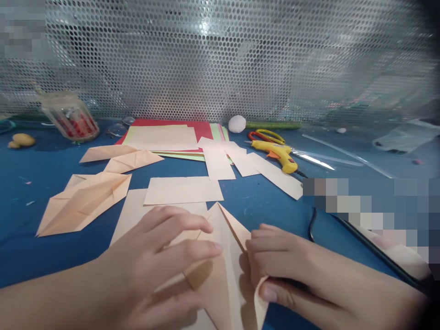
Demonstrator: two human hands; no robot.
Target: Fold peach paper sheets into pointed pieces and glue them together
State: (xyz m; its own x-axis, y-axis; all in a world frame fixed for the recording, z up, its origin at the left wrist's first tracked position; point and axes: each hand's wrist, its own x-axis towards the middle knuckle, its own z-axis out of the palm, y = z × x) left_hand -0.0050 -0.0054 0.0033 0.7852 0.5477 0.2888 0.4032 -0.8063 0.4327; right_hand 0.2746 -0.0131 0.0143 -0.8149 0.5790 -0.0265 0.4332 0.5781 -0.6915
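Note:
A peach sheet of paper, folded to a point at its far end, lies in front of me. My right hand grips its right edge, the thumb curled against the paper and the fingers bent behind it. My left hand rests over its left side with fingers stretched out and apart, fingertips at the paper's surface. Under and beyond the left hand lie a flat peach sheet and a smaller peach rectangle. Several folded peach paper pieces sit to the left.
Behind are stacked coloured sheets and loose peach strips. A yellow glue gun lies right, beside scissors, its black cable running along the right. A glass jar stands back left. A perforated metal panel bounds the blue table.

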